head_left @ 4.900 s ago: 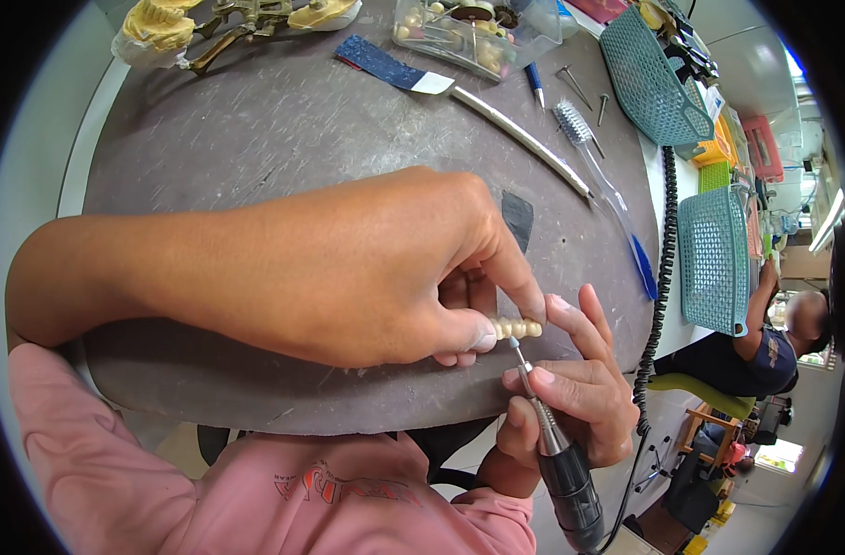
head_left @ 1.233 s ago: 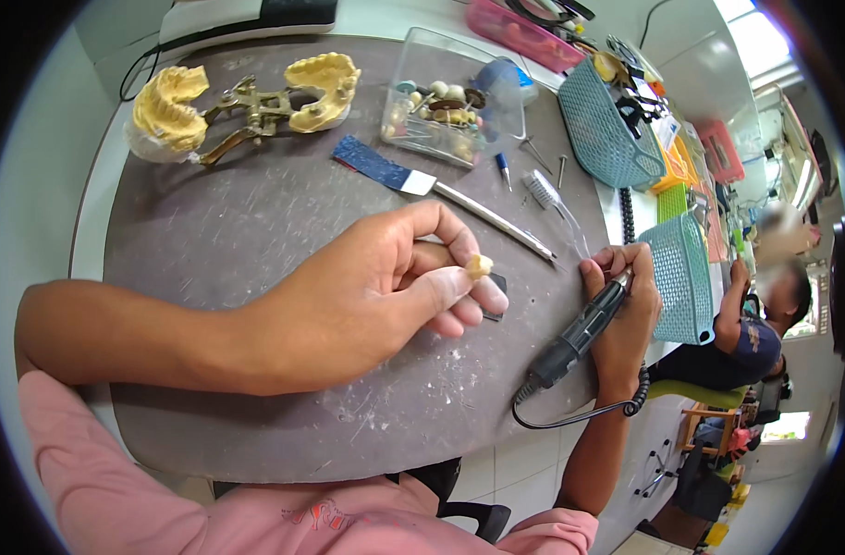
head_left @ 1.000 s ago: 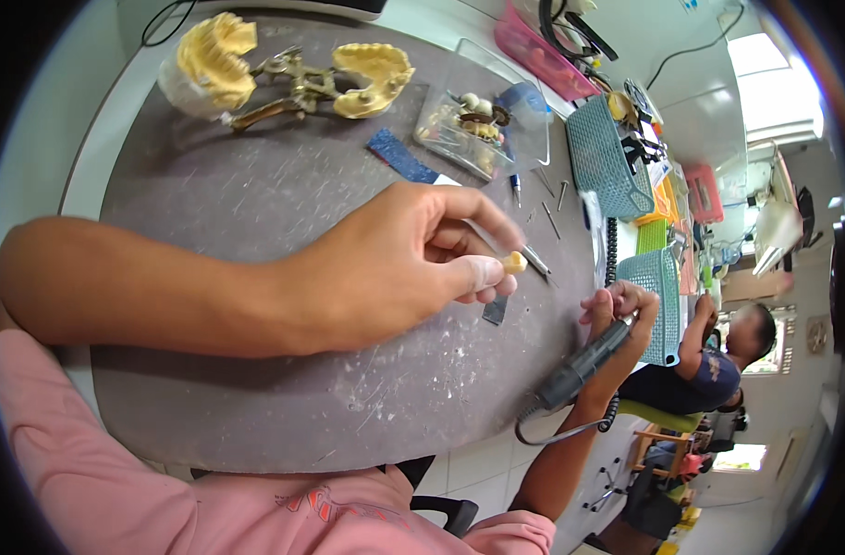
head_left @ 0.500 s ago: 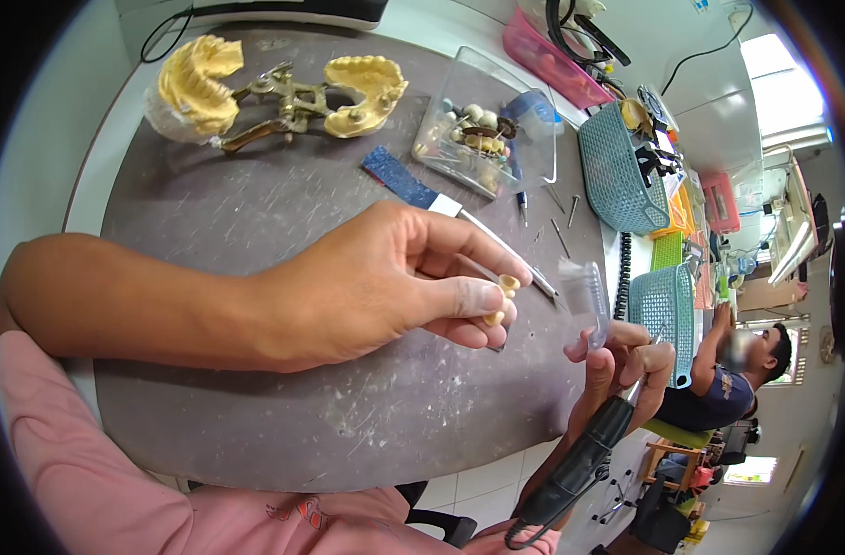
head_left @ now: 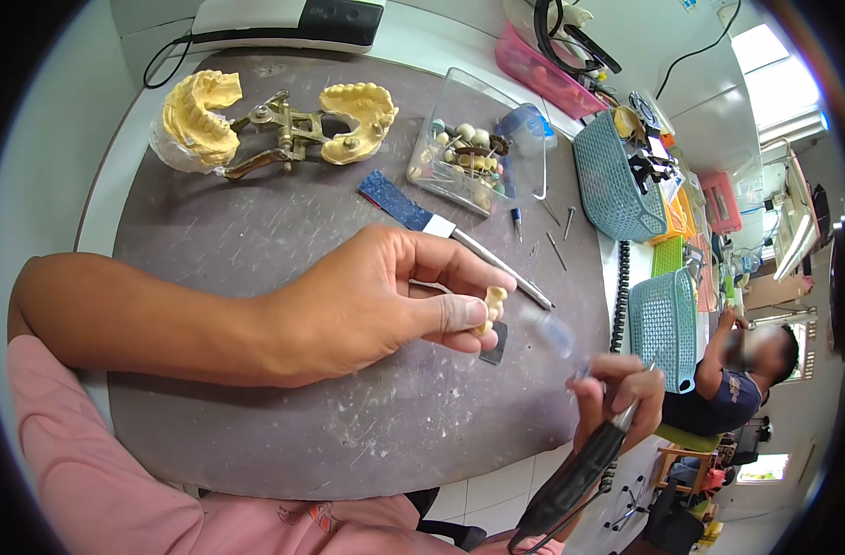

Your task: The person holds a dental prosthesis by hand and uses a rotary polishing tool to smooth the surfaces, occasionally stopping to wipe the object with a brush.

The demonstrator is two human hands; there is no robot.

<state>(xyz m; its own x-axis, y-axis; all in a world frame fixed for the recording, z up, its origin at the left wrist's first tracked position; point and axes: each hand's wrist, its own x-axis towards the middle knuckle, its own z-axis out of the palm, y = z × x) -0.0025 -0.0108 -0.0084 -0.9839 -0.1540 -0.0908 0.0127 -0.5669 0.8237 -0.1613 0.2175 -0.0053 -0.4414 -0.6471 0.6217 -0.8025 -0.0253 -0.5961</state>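
My left hand (head_left: 376, 301) pinches a small cream dental bridge (head_left: 495, 302) between thumb and fingers above the table. My right hand (head_left: 617, 398) holds a clear plastic toothbrush (head_left: 556, 335), its head blurred by motion and just right of the bridge, apart from it. A black corded handpiece (head_left: 575, 476) with a metal front end is also gripped in that same hand, slanting down toward my forearm. Under my left fingertips a small dark flat piece (head_left: 495, 344) lies on the table. Beyond the hand lies a white-and-silver pen-like tool (head_left: 496, 259) next to a blue cloth strip (head_left: 392, 199).
Yellow dental casts on a brass articulator (head_left: 293, 134) stand at the far left. A clear box (head_left: 422, 180) of burs and polishing tips sits at the back, loose metal pins (head_left: 557, 250) beside it. Teal baskets (head_left: 661, 319) line the right edge. A person (head_left: 732, 393) sits farther right.
The toothbrush head has swung left and downward, closer to the dental bridge, and is now blurred. The bridge stays pinched in my left hand. The whole view has shifted slightly.
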